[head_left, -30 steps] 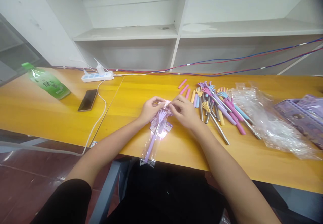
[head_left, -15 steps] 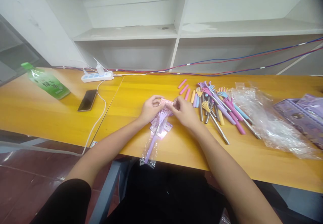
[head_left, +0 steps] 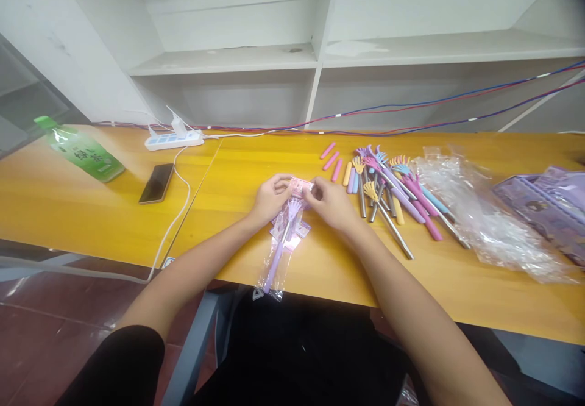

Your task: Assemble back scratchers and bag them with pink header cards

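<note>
Between my two hands is a pink printed card (head_left: 300,187) at the top of a clear plastic bag. My left hand (head_left: 273,197) pinches its left end, and my right hand (head_left: 329,200) pinches the right end. Inside the bag lies a purple back scratcher (head_left: 280,253), its small hand-shaped head up near the card and its handle at the table's front edge. Beneath it several purple printed cards (head_left: 302,229) lie on the table, partly covered. Whether the card is fixed to the bag I cannot tell.
Right of my hands lies a pile of coloured back scratchers (head_left: 397,192) with loose handle sleeves (head_left: 337,170). Farther right are clear plastic bags (head_left: 484,223) and a purple box (head_left: 534,205). A phone (head_left: 156,183), a power strip (head_left: 173,140) and a green bottle (head_left: 82,150) are at left.
The pink card has tilted so that more of its printed face shows between my fingers. Both hands keep their hold, and the camera view has shifted slightly.
</note>
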Tool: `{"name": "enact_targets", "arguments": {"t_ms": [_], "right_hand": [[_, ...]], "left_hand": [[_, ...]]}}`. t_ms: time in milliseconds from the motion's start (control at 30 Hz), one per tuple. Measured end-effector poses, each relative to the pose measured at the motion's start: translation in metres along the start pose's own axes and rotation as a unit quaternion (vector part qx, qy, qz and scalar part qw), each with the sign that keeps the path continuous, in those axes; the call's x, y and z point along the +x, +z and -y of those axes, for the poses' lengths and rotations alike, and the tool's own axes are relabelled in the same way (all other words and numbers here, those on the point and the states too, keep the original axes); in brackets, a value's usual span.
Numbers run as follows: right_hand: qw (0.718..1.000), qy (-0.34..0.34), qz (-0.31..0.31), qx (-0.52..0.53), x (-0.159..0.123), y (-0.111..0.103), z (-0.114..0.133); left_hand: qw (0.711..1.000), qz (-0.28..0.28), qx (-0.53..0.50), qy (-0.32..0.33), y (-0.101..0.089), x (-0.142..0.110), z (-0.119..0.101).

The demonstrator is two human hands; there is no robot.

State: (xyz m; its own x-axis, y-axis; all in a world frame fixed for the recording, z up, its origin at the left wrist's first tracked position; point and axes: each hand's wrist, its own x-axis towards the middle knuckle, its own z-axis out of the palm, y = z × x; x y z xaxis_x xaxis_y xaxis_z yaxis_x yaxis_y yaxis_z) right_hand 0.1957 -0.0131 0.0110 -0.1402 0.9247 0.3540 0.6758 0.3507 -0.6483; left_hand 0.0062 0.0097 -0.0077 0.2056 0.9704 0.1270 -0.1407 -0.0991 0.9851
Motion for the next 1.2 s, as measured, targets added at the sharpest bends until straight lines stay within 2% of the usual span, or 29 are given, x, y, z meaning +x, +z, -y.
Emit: {"name": "enact_targets", "arguments": {"t_ms": [233, 400, 433, 500, 567, 633, 700, 767, 867, 933, 1000, 1100, 1200], "right_hand": [[1.000, 0.027, -0.002, 0.001, 0.000, 0.002, -0.005], [0.995, 0.095, -0.033, 0.002, 0.007, -0.009, -0.002], [0.995, 0.099, -0.017, -0.013, 0.007, -0.012, 0.004], [0.992, 0.096, 0.059, -0.052, 0.004, -0.016, 0.019], [0.981, 0.090, 0.156, -0.077, -0.006, -0.012, 0.038], [0.969, 0.098, 0.214, -0.071, -0.024, -0.001, 0.055], [0.969, 0.112, 0.217, -0.032, -0.045, 0.013, 0.068], [0.973, 0.121, 0.192, 0.030, -0.064, 0.024, 0.073], [0.974, 0.125, 0.153, 0.109, -0.087, 0.019, 0.070], [0.977, 0.128, 0.124, 0.120, -0.096, -0.002, 0.060], [0.982, 0.134, 0.087, 0.095, -0.103, -0.037, 0.042], [0.986, 0.164, 0.029, 0.001, -0.108, -0.111, -0.002], [0.955, 0.255, -0.002, -0.151, -0.105, -0.199, -0.061]], "left_hand": [[1.000, -0.009, 0.010, 0.007, -0.002, 0.003, 0.005], [0.998, -0.058, 0.009, 0.028, -0.008, 0.010, 0.009], [0.997, -0.069, 0.009, 0.035, -0.010, 0.011, 0.009], [0.995, -0.086, 0.007, 0.052, -0.013, 0.014, 0.010], [0.993, -0.098, 0.007, 0.066, -0.016, 0.016, 0.010], [0.991, -0.111, 0.014, 0.077, -0.017, 0.017, 0.009], [0.989, -0.118, 0.022, 0.087, -0.016, 0.016, 0.006], [0.990, -0.110, 0.026, 0.090, -0.012, 0.012, 0.002], [0.995, -0.082, 0.009, 0.058, -0.005, 0.004, -0.007], [0.998, -0.059, -0.023, 0.028, -0.001, -0.001, -0.012], [0.998, -0.039, -0.049, 0.016, 0.002, -0.003, -0.015], [0.998, -0.020, -0.051, 0.018, 0.003, -0.004, -0.017], [0.999, -0.008, -0.038, 0.022, 0.003, -0.004, -0.015]]}}
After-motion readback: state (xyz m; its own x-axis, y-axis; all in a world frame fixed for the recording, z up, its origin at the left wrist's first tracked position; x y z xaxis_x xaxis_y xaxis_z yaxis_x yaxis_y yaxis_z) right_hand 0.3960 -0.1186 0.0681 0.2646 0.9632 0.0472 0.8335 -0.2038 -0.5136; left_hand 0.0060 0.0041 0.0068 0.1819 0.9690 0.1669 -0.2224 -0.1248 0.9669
